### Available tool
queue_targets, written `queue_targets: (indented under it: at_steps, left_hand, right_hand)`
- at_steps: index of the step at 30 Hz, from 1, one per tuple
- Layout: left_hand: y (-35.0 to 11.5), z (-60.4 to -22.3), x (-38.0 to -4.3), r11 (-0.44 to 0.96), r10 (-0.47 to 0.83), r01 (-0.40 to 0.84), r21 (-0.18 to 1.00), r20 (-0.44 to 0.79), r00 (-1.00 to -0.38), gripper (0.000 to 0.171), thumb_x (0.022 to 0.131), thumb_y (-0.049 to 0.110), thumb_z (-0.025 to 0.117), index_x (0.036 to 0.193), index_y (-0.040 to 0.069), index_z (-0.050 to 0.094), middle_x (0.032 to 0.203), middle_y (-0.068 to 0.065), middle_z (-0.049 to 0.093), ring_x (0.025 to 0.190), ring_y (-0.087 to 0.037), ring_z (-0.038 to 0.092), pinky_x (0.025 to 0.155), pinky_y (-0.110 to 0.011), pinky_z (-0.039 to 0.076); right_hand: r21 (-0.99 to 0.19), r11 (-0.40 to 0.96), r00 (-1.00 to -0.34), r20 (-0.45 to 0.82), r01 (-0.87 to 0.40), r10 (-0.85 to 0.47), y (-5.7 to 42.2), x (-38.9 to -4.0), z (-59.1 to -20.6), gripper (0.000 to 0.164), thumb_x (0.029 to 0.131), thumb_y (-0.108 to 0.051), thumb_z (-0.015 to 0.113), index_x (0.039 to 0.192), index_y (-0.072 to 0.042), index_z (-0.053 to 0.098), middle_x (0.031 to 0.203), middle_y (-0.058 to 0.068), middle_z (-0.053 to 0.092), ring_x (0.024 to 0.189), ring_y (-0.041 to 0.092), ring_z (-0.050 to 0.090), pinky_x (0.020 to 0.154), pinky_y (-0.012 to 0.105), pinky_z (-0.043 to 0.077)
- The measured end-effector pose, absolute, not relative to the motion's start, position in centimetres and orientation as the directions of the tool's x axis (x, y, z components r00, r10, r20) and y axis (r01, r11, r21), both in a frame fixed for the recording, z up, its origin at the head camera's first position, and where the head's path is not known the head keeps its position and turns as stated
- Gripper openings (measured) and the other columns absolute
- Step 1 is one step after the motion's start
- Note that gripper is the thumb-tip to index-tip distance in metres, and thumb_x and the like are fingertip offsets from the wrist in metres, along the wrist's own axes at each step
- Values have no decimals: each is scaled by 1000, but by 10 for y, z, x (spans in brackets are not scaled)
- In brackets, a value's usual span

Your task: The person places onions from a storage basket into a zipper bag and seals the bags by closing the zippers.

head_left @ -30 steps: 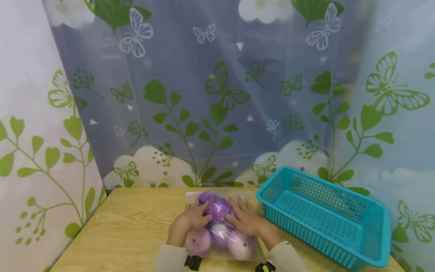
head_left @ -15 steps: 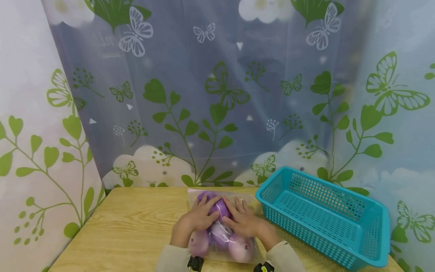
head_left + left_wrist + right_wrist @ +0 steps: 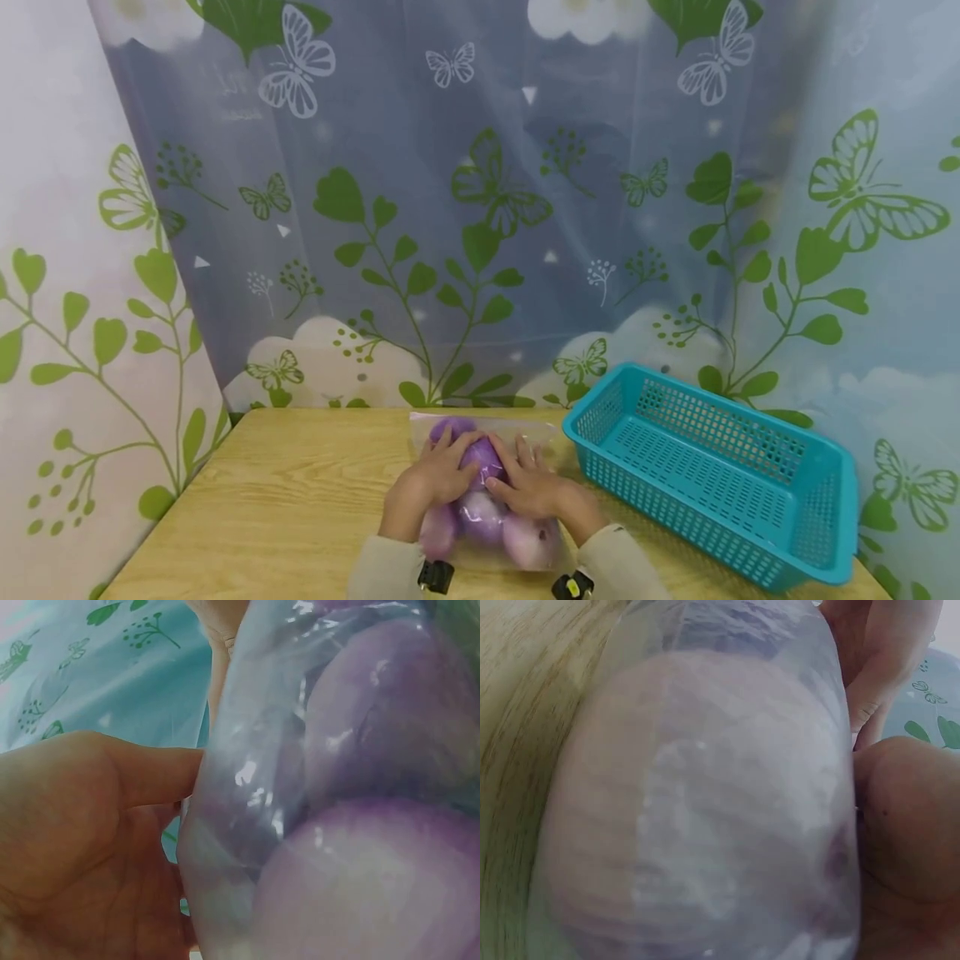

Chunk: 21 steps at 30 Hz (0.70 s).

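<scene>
A clear plastic bag [image 3: 546,428] lies on the table with several rounded purple and pale pink things [image 3: 482,518] inside; what kind they are I cannot tell. My left hand [image 3: 435,479] rests on its left side, fingers spread over the purple ones. From the other side my right hand [image 3: 531,490] presses on it, fingers mostly straight. The hands nearly meet over the middle. In the left wrist view, the thumb of the left hand [image 3: 82,817] touches the bag's edge. A large pale thing [image 3: 720,780] under shiny film fills the right wrist view, beside the right hand [image 3: 919,832].
A blue-green perforated plastic basket [image 3: 712,467] stands on the right of the wood-grain table [image 3: 285,500], with nothing in it. Behind the table hangs a curtain [image 3: 390,250] printed with leaves and butterflies.
Both hands have drawn closer together over the bag, the left one moving right. The pale pink thing at the bag's near left is now more covered by the left wrist. The basket stays put.
</scene>
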State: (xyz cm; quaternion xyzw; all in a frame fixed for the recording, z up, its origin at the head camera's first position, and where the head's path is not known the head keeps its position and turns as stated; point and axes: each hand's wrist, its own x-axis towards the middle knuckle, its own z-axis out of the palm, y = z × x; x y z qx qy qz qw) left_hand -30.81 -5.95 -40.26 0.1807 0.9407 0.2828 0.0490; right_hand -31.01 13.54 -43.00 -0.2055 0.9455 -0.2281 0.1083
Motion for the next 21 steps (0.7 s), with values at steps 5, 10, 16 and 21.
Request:
queue_targets:
  at_steps: [5, 10, 16, 21]
  left_hand:
    - [-62, -404, -310, 778, 360, 309, 547, 15, -933, 49, 104, 23, 52, 152, 15, 45, 163, -38, 22, 148, -67, 18, 110, -83, 27]
    - [-61, -408, -310, 778, 350, 300, 553, 15, -937, 49, 104, 24, 52, 152, 15, 46, 163, -38, 22, 147, -67, 20, 110, -83, 28]
    - [-58, -412, -313, 792, 336, 284, 540, 3, -942, 51, 103, 26, 53, 153, 16, 45, 163, -38, 22, 146, -68, 21, 110, -83, 28]
    - [-58, -419, -315, 830, 292, 234, 506, -35, -956, 53, 104, 30, 52, 155, 18, 46, 165, -38, 17, 146, -68, 20, 114, -80, 26]
  right_hand:
    - [-480, 806, -889, -105, -348, -446, 134, -314, -433, 73, 108, -48, 41, 166, -20, 7, 167, 36, 7, 153, 63, 7, 116, 80, 23]
    - [-494, 789, -883, -85, -365, -461, 136, -315, -436, 71, 109, -47, 40, 166, -19, 9, 167, 38, 6, 152, 63, 7, 117, 79, 22]
    - [-514, 779, -882, -87, -358, -463, 138, -316, -436, 70, 109, -46, 40, 166, -19, 10, 167, 38, 5, 151, 65, 7, 116, 80, 21]
    - [-480, 809, -892, -109, -338, -438, 137, -317, -437, 67, 109, -49, 39, 166, -25, 16, 168, 35, 1, 151, 64, 8, 111, 82, 28]
